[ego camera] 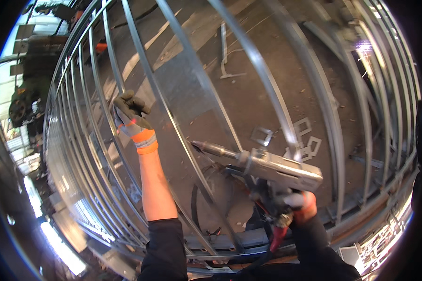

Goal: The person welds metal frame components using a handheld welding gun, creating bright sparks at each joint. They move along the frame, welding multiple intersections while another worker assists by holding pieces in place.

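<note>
My left hand [132, 112], in a grey and orange work glove, is at a metal bar [107, 102] of a barred steel frame, with its fingers curled; whether they close on the bar cannot be told. In my right hand [299, 203], gloved and partly blurred, is a metal-bodied power tool [285, 168] with a long tapered nose, seemingly a welding or spot-joining gun, its type not certain. The nose points left, its tip near another bar [183, 140]. A red hose or cable sleeve [278, 237] hangs from the tool's grip.
Long parallel steel bars span the view above a brown floor. Small square metal frames [314, 145] and a bent metal strip [224, 45] lie on the floor. Bright sparks [365, 52] show at the upper right. The frame's lower rail [249, 239] runs close before me.
</note>
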The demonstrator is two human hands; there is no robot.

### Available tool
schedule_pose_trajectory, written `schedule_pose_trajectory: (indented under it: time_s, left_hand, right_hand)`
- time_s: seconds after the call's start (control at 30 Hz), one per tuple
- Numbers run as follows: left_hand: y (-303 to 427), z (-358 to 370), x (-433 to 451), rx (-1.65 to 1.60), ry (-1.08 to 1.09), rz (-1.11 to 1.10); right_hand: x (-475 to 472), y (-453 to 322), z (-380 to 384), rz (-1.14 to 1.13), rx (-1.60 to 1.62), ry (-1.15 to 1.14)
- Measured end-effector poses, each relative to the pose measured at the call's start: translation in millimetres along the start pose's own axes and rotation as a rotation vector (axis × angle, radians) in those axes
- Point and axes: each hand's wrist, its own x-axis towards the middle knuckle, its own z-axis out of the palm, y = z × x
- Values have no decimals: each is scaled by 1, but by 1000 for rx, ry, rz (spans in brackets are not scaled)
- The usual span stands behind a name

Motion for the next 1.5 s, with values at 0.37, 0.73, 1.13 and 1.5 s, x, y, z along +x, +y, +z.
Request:
schedule_pose_trajectory:
  time_s: [0.37, 0.73, 1.13, 1.5]
  left_hand:
    - [180, -76, -296, -14, -84, -606]
    - [230, -177, -575, -59, -1261, -803]
    - [201, -106, -671, -78, -1229, -261]
    - [514, 25, -692, 162, -982, -393]
  right_hand:
    - [-129, -48, 49, -271, -290, -171]
    - [-370, -52, 90, -834, -218, 22]
    - [-513, -132, 52, -949, -438, -301]
    - [-577, -297, -62, -1124, -493, -129]
